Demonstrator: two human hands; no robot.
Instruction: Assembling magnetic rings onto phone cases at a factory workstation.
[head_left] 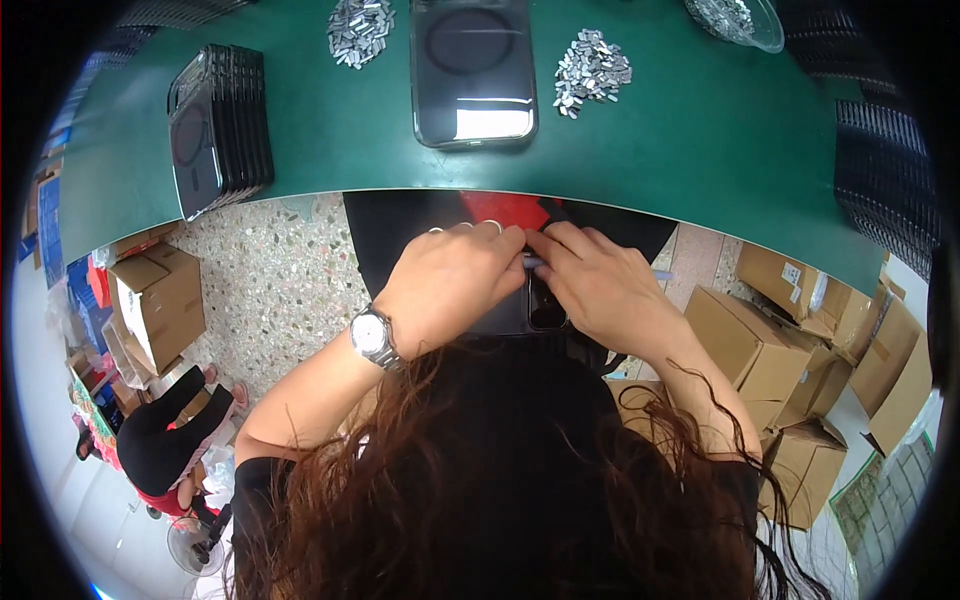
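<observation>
My left hand (455,275) and my right hand (605,285) are close together over my lap, just below the table's near edge. Both have curled fingers, and the fingertips meet. Under them is a dark phone case (545,308), partly hidden, with my left hand closed at its upper edge. A thin, pale pen-like stick (660,275) passes through my closed right hand, its tip showing between the hands. On the table ahead lies a clear-edged phone case (470,85) with a dark ring on its back. Small silver pieces lie in a left pile (360,32) and a right pile (592,75).
A row of standing phone cases (220,135) is at the left of the green table (330,150). More stacked cases (885,170) line its right end, near a clear bowl (765,25) of silver pieces. Cardboard boxes (740,345) flank me. Another person (165,440) bends at left.
</observation>
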